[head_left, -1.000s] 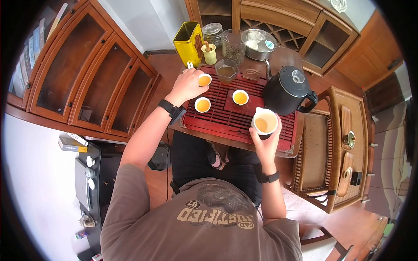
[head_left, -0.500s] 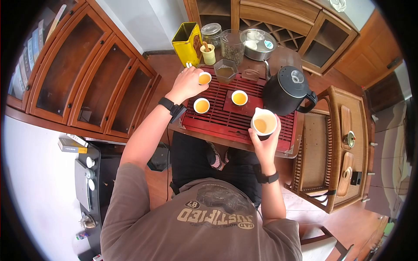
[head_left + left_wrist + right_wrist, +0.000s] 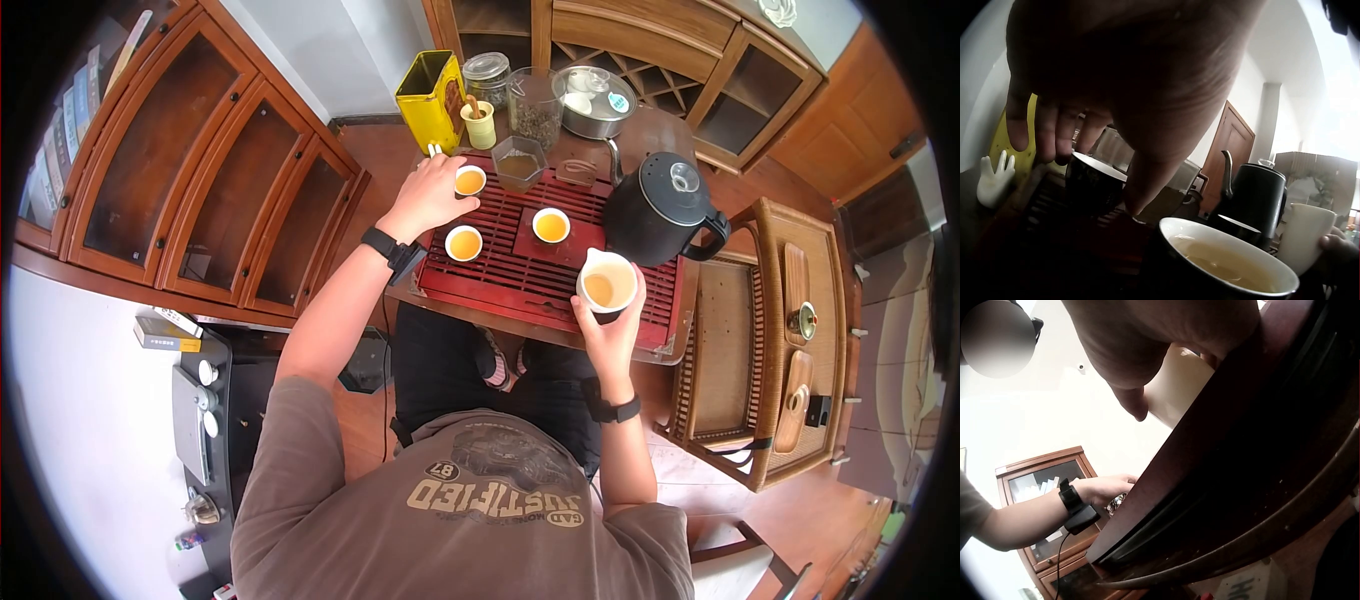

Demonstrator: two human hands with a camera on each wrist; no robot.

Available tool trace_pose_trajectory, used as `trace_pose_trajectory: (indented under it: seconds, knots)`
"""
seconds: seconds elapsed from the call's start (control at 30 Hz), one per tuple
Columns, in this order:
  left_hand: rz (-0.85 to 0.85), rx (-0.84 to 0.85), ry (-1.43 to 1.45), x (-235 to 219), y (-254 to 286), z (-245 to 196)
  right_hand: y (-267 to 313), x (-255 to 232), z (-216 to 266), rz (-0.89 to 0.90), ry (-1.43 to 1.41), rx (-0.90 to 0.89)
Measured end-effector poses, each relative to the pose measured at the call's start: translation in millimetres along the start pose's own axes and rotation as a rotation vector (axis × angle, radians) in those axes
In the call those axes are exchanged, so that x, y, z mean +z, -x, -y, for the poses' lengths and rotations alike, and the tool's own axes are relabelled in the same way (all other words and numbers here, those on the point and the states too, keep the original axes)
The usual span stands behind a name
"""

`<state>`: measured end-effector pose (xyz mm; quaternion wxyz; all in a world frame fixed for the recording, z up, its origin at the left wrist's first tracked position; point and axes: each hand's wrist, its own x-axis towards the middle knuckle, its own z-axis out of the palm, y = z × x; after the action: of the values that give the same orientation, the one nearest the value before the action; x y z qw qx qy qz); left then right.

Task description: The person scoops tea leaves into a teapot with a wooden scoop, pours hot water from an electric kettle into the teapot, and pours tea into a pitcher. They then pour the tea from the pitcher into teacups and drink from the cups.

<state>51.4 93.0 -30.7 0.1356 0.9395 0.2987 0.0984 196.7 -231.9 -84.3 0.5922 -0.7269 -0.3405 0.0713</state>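
Note:
In the head view the left hand is at a small cup of amber liquid, on the red slatted tray. Its thumb and fingers lie on either side of that dark, white-rimmed cup in the left wrist view. A second filled cup stands nearer the body; a third stands mid-tray. The right hand grips a white spouted pitcher, upright with amber liquid inside, at the tray's right part. The right wrist view shows the pitcher partly hidden behind the hand.
A black kettle stands right of the cups. Behind them are a glass vessel, a small tool holder, a yellow tin, jars and a round metal container. A wicker cart stands at the right.

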Motion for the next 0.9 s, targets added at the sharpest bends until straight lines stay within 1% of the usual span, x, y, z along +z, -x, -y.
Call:
trace_pose_trajectory:
  seconds: [0.07,0.13,0.17,0.23,0.27,0.33,0.37,0.4,0.47,0.5,0.53,0.6,0.63,0.73,0.9]
  knots:
    - [-0.010,0.010,0.004,-6.7,5.6,-4.2,-0.1,0.3,-0.9,0.001,-0.005,0.005]
    - [-0.040,-0.050,-0.030,-19.0,14.8,-13.3,0.1,0.6,-4.8,0.001,-0.006,0.000]
    - [-0.038,-0.051,-0.031,-17.7,19.3,-10.8,0.1,0.6,-5.9,0.002,-0.007,0.002]
    - [-0.255,0.024,-0.056,-16.4,29.1,-5.8,0.2,1.2,-7.5,-0.002,0.000,-0.011]
    - [-0.251,0.023,-0.057,-15.2,34.8,-5.4,0.6,1.2,-7.2,-0.002,0.000,-0.007]
    - [-0.310,0.049,-0.008,-22.7,49.9,-13.9,0.3,0.5,-3.8,0.006,-0.030,0.013]
    - [-0.240,0.018,0.040,-27.3,57.5,-20.5,0.2,0.8,-3.4,0.008,-0.031,0.015]
    - [-0.238,0.015,0.040,-24.6,64.9,-22.0,0.5,0.7,-3.2,0.007,-0.027,0.022]
    - [-0.139,0.108,0.059,-17.7,78.0,-23.3,-0.1,0.2,-2.7,0.009,-0.024,0.028]
    - [-0.111,0.117,0.064,-14.6,83.1,-26.1,-0.7,-0.2,-2.5,0.011,0.011,0.000]
    - [-0.111,0.114,0.065,-13.4,87.8,-29.1,-0.6,-0.3,-2.3,0.013,0.047,-0.029]
    - [-0.094,0.164,0.052,-13.2,94.4,-36.1,0.4,-0.2,-2.0,0.014,0.037,-0.021]
    - [-0.120,0.167,0.045,-10.6,95.9,-37.1,0.6,-0.1,-1.8,0.014,0.027,-0.014]
    - [-0.136,0.164,0.009,-5.8,97.0,-35.5,0.5,0.6,-3.4,0.001,-0.008,0.000]
    - [-0.145,0.153,0.031,-3.0,96.0,-34.1,1.0,0.1,-3.2,0.013,-0.007,0.000]
